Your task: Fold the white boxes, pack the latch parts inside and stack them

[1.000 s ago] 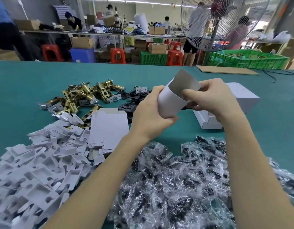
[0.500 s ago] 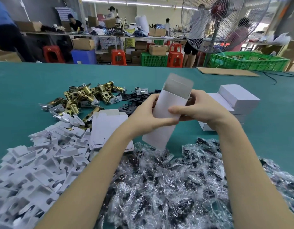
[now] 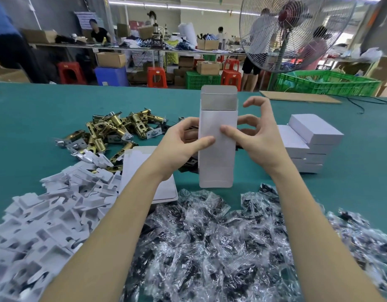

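Partly hidden: left fingers (image 3: 189, 134) behind box (image 3: 217, 149)

The left hand (image 3: 183, 144) hides part of the flat cardboard stack (image 3: 140, 162); the box (image 3: 217, 136) hides its fingers.

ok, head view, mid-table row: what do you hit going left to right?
Pile of brass latch parts → left hand → upright white box, open at the top, held by both hands → right hand → stack of closed white boxes.
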Tool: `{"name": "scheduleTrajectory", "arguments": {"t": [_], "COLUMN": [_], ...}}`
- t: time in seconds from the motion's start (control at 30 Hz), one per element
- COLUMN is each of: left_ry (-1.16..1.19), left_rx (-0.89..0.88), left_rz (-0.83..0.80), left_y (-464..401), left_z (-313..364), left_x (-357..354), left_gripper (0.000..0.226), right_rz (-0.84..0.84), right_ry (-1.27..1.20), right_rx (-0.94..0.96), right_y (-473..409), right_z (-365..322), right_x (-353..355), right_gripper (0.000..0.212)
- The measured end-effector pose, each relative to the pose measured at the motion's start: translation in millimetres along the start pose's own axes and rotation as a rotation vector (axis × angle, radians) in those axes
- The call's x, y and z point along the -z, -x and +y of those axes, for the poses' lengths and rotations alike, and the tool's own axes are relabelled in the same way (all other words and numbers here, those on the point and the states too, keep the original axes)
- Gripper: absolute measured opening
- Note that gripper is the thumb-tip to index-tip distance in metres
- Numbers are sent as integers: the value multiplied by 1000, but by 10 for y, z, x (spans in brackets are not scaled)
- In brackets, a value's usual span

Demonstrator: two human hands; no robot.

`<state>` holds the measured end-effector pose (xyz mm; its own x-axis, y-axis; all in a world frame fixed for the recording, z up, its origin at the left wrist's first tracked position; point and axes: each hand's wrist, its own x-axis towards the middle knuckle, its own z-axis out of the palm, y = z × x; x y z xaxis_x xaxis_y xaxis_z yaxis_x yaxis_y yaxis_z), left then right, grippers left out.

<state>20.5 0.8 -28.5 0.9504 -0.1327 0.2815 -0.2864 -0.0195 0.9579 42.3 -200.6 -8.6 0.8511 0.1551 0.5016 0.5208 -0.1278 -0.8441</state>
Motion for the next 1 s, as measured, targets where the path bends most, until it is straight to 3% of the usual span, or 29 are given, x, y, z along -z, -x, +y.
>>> {"name": "scheduleTrajectory", "arguments": {"t": [0.23, 0.33, 0.5, 0.77, 0.87, 0.93, 1.0], "left_ry": [-27, -80, -233, -300, -279, -275, -196], "left_rx": [-10, -97, -245, -240, -261, -273, -235], "left_rz": [-20, 81, 117, 173, 279, 295, 278], "left_y": [-5, -5, 13, 12, -11, -22, -28], "left_z": [14, 22, 60, 59, 86, 107, 130], "left_x": [15, 13, 1, -31, -62, -74, -72], "left_gripper": [51, 55, 44, 7, 20, 9, 27], "right_rz": [-17, -35, -40, -108, -158, -180, -189], "right_ry": [2, 22, 14, 45, 12, -12, -42], "right_rx": [71, 58, 49, 35, 12, 1, -12], "right_y": [28, 36, 38, 44, 48, 52, 54], "right_z": [15, 36, 64, 133, 124, 106, 88], "right_x": [-19, 1, -11, 16, 5, 14, 35], "right_gripper": [31, 31, 33, 33, 32, 31, 28]}}
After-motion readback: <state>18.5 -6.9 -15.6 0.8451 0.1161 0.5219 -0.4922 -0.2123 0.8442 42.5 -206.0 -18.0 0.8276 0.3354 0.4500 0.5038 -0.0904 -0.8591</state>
